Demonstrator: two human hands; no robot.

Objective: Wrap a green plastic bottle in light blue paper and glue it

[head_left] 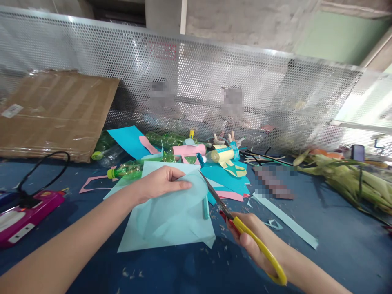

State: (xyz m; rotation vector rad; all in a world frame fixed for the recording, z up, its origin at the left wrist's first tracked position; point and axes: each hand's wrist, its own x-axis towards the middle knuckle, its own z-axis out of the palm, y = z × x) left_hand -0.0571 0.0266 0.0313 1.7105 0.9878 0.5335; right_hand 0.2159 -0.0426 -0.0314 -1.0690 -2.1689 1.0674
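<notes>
My left hand (163, 183) pinches a rounded piece of light blue paper (196, 190) between thumb and fingers, above a larger light blue sheet (165, 228) lying on the dark blue table. Scissors (260, 245) with yellow and red handles are in my right hand (254, 232), its fingers through the loops. Their blades point up and left, the tip close to the right edge of the rounded paper. Whether the tip touches the paper I cannot tell. A narrow curled strip (206, 208) hangs at the paper's lower right.
Green plastic bottles (128, 168), a yellow-wrapped bottle (220, 155) and bright blue paper (127, 141) lie behind the sheet. Cardboard (58, 114) leans at back left against a perforated metal panel (202, 73). A magenta power strip (33, 216) sits left; corn husks (343, 175) lie right.
</notes>
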